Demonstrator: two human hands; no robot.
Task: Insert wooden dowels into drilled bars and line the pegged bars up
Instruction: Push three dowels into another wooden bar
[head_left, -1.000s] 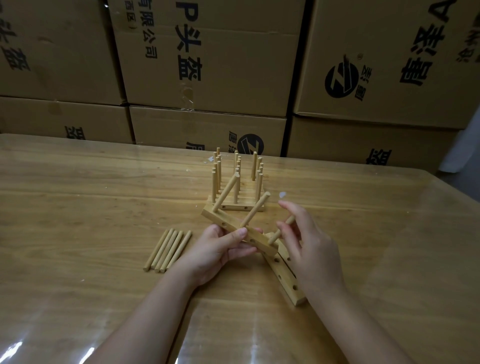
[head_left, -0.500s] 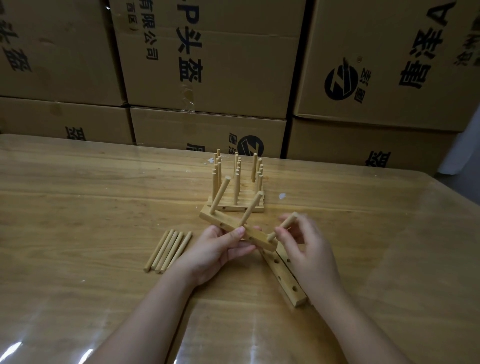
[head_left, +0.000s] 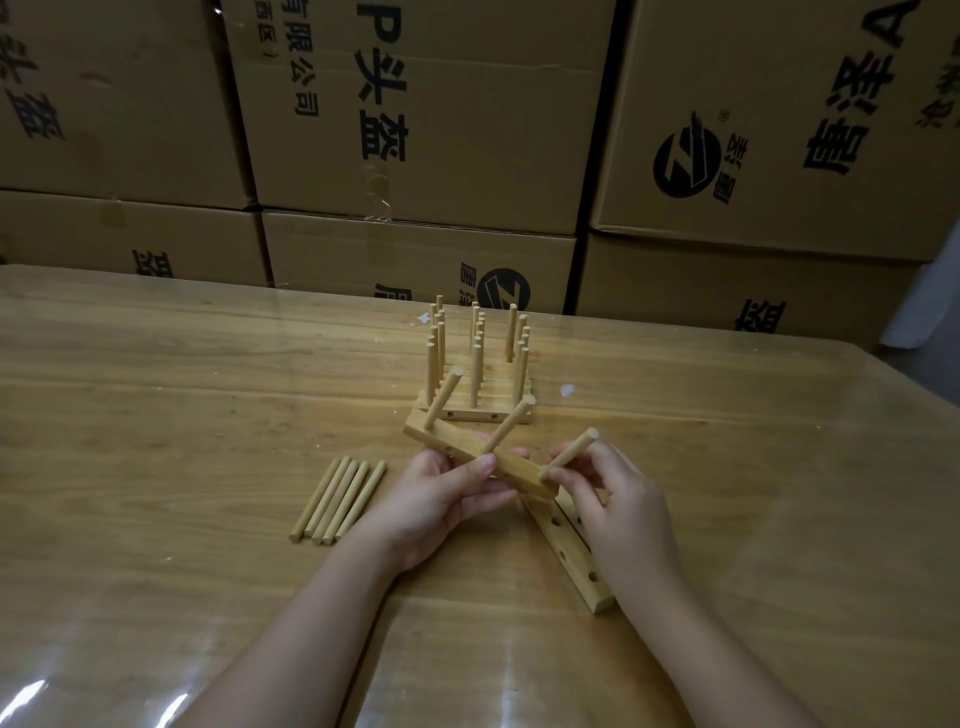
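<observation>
Dowel in the head view sits pinched between the thumb and fingertips of the right hand, tilted, with its lower tip at the near end of the drilled bar. I cannot tell from here whether that tip has entered a hole. The left hand grips the bar from below, thumb pressed across its top face and fingers curled underneath, holding it raised and slanted above the counter. Two seated dowels lean out of the bar farther along. Just behind it I see the pegged bars lined up side by side, their pegs upright. The rows overlap, so I cannot count them. Left of the left hand, loose dowels lie together flat on the counter. Spare bars lie under the right hand and wrist, partly covered, with a few holes showing. Cardboard boxes fill the background, cut off at the frame's edges.
</observation>
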